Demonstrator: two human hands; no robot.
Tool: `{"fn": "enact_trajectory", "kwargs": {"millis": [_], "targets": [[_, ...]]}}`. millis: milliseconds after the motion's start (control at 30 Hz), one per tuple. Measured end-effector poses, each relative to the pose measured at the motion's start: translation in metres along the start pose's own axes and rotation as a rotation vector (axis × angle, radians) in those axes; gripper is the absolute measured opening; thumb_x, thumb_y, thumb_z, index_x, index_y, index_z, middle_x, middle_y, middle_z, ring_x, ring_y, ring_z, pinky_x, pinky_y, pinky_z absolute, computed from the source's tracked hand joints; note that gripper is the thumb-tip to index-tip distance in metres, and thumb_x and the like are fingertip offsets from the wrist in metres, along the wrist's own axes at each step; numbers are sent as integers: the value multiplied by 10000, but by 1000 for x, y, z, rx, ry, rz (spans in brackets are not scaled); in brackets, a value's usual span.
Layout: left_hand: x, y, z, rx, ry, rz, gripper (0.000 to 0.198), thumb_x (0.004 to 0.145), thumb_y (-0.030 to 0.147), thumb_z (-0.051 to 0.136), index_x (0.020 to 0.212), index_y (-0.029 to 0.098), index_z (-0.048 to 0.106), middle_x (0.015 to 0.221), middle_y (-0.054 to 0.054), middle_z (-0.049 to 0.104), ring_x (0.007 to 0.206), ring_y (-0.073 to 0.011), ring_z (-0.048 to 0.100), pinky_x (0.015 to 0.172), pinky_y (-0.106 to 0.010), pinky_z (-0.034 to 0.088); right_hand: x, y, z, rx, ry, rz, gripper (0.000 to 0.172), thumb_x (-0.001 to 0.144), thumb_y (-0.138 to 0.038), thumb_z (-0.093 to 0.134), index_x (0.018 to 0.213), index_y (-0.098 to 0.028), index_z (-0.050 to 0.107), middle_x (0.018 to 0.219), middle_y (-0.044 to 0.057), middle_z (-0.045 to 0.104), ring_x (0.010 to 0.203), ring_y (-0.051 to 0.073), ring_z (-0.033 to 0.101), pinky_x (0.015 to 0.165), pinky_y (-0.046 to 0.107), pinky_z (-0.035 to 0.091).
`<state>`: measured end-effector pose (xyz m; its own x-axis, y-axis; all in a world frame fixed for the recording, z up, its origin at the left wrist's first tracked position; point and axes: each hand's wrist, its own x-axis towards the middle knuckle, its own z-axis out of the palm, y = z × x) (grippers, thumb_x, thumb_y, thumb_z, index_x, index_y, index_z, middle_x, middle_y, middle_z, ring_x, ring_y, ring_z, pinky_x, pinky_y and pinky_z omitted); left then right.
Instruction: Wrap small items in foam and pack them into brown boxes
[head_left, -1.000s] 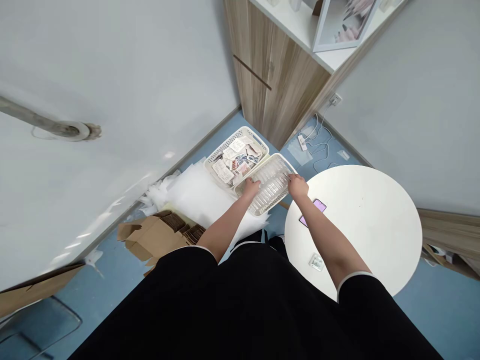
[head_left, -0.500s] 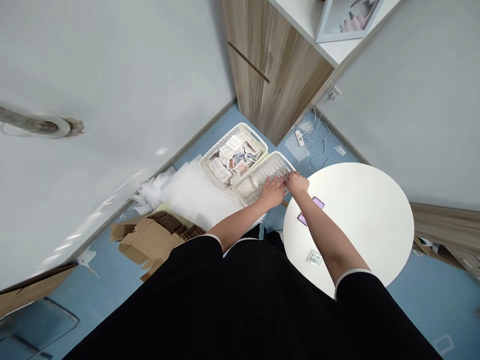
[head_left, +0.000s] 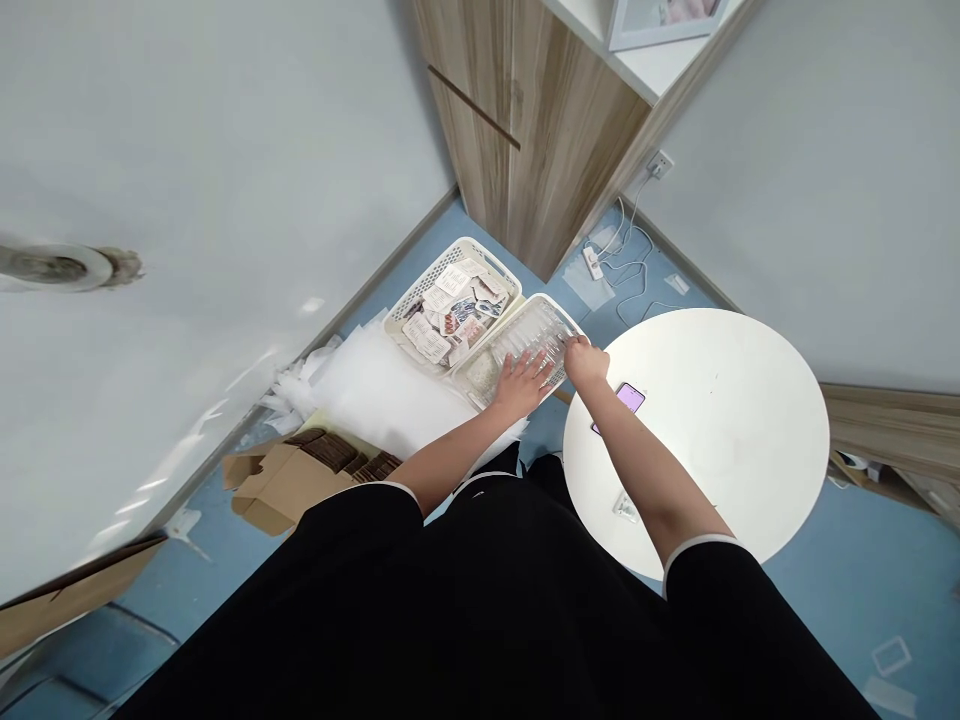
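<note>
Two cream plastic baskets stand side by side on the blue floor. The nearer basket [head_left: 480,385] is filled with clear plastic boxes [head_left: 525,340]. My left hand [head_left: 520,381] lies flat on those boxes with its fingers stretched out. My right hand [head_left: 583,358] is at the basket's right end, fingers curled down onto the clear boxes. What they grip is too small to make out. The farther basket [head_left: 420,290] holds several printed packets.
A round white table [head_left: 720,420] stands at my right with a purple phone [head_left: 626,398] and a small clear box [head_left: 624,508] on it. White foam sheets [head_left: 375,385] and cardboard boxes [head_left: 289,480] lie at left. A wooden cabinet [head_left: 525,130] and a power strip [head_left: 592,263] are behind.
My left hand has slid right along the clear boxes toward my right hand. The view has shifted, so the baskets sit higher and further left.
</note>
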<state>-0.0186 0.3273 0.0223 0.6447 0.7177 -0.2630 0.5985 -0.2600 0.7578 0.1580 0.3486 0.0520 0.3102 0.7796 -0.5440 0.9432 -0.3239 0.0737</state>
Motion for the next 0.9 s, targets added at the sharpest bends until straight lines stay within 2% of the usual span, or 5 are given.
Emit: {"fn": "enact_trajectory", "kwargs": {"millis": [233, 400, 500, 633, 900], "targets": [[2, -2, 1, 0, 0, 3, 494, 978, 255, 624, 1468, 321, 599, 1672, -40, 393, 1592, -365, 198, 1267, -607, -126, 6, 2, -12, 171, 26, 103, 292, 997, -297, 531, 1212, -197, 701, 1238, 156, 690, 1053, 290, 703, 908, 399, 516], [-10, -4, -2, -106, 32, -13, 497, 962, 235, 599, 1451, 323, 603, 1685, -45, 364, 1601, -340, 192, 1301, -575, 0, -6, 26, -35, 395, 113, 202, 298, 880, -340, 649, 1138, -224, 742, 1140, 114, 736, 1013, 275, 680, 838, 346, 513], [-24, -13, -4, -178, 187, -194, 529, 975, 250, 567, 1502, 281, 525, 1706, -74, 292, 1610, -320, 153, 1308, -523, 130, -17, 45, -43, 617, 147, 227, 260, 822, -344, 682, 1018, -189, 756, 937, 86, 752, 848, 226, 674, 713, 291, 498], [-30, -30, -11, -285, 311, -547, 595, 967, 227, 560, 1541, 238, 402, 1614, -149, 359, 1527, -293, 347, 1239, -464, 337, -34, 64, -39, 987, 112, 330, 182, 750, -322, 727, 866, -184, 703, 765, 38, 703, 638, 158, 631, 512, 236, 432], [-59, -25, -37, 228, 61, -350, 422, 910, 270, 645, 1327, 223, 598, 1407, -163, 533, 1307, -373, 528, 1103, -512, 424, -70, 73, -4, 1523, 130, 563, 240, 692, -323, 747, 872, -237, 615, 826, -8, 705, 656, 135, 680, 431, 188, 475]]}}
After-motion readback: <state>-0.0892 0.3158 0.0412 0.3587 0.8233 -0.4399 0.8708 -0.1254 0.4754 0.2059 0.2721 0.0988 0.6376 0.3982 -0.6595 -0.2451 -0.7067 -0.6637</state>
